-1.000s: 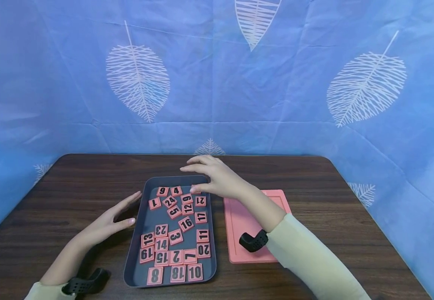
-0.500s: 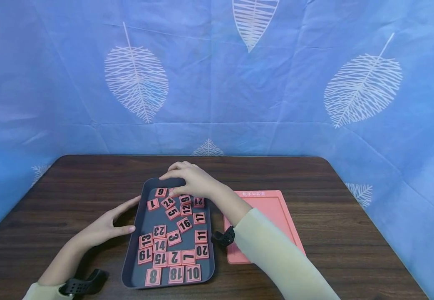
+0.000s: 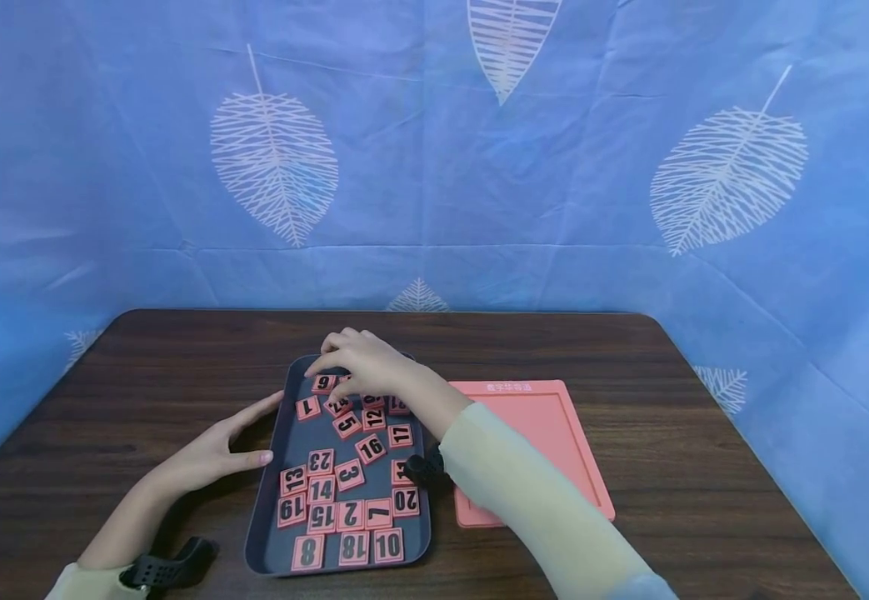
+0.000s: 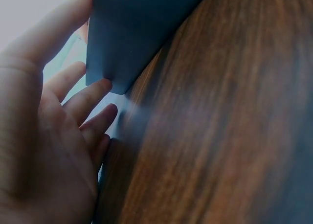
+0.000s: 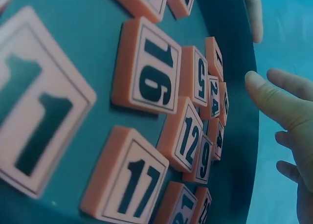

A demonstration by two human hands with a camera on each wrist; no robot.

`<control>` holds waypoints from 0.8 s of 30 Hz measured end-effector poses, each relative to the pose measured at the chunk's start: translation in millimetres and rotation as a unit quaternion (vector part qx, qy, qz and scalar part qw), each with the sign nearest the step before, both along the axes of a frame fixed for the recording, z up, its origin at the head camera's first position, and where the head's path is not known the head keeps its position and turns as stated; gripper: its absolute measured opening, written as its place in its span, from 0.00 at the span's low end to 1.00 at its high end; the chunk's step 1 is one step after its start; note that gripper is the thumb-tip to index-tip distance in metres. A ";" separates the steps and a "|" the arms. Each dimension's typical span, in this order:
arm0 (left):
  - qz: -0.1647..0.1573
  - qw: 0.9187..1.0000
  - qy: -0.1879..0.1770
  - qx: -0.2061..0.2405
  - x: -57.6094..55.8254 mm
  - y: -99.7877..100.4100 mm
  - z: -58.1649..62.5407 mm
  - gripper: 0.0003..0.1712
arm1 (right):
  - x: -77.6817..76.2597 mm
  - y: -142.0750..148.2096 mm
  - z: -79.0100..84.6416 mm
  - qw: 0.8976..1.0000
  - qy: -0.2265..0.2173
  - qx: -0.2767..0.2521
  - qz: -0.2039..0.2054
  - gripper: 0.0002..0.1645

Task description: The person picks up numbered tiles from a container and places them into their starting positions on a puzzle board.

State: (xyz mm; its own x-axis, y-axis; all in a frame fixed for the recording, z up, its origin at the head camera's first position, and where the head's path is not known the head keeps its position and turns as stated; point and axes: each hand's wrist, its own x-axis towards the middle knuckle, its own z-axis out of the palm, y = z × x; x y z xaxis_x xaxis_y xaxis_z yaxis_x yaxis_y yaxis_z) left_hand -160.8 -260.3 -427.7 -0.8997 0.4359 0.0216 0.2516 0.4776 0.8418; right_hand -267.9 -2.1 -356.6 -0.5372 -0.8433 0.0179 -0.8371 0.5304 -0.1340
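A dark grey tray (image 3: 295,440) holds several pink square tiles with black numbers. My left hand (image 3: 205,454) touches the tray's left side, thumb and fingers spread. In the left wrist view, its fingertips meet the tray's outer wall (image 4: 132,33). My right hand (image 3: 367,367) hovers over the tray's far end with nothing in it, fingers loosely bent. Its thumb overlaps the 24 tile (image 3: 339,407) in the head view, beside the 6-or-9 tile (image 3: 323,383). The right wrist view shows that thumb (image 5: 269,97) apart from the tiles, by the tray's far wall.
A pink board with a raised rim (image 3: 591,467) lies right of the tray, partly under my right sleeve (image 3: 531,500). The dark wooden table (image 3: 704,467) reaches back to a blue cloth (image 3: 554,192) with white leaf prints. Each wrist wears a black band.
My right hand has moved left over the tray's far end, from its right corner to above the 24 tile. The left hand has come against the tray's side; the tiles look unmoved.
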 end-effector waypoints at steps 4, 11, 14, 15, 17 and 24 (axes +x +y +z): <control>0.006 1.000 0.002 -0.009 -2.9 -0.9 -1.7 0.44 | -3.0 -6.6 2.1 0.999 0.033 0.026 0.013 0.29; 0.008 1.000 -0.006 -0.005 -3.7 -1.9 -1.2 0.45 | -4.2 -19.1 -1.6 0.995 0.054 0.063 0.048 0.25; 0.004 1.000 -0.006 -0.003 -3.2 -1.5 -0.2 0.44 | -3.1 -23.1 -3.4 0.994 0.059 0.077 0.056 0.25; 0.004 1.000 -0.006 -0.002 -2.9 -1.5 0.2 0.44 | -2.7 -24.4 -4.1 0.993 0.060 0.082 0.056 0.25; 0.003 1.000 -0.005 -0.001 -2.2 -1.7 0.9 0.44 | -2.2 -26.9 -5.9 0.992 0.064 0.090 0.058 0.24; 0.008 1.000 -0.011 -0.006 -1.0 -2.1 0.7 0.45 | -1.2 -32.5 -10.8 0.991 0.069 0.097 0.066 0.24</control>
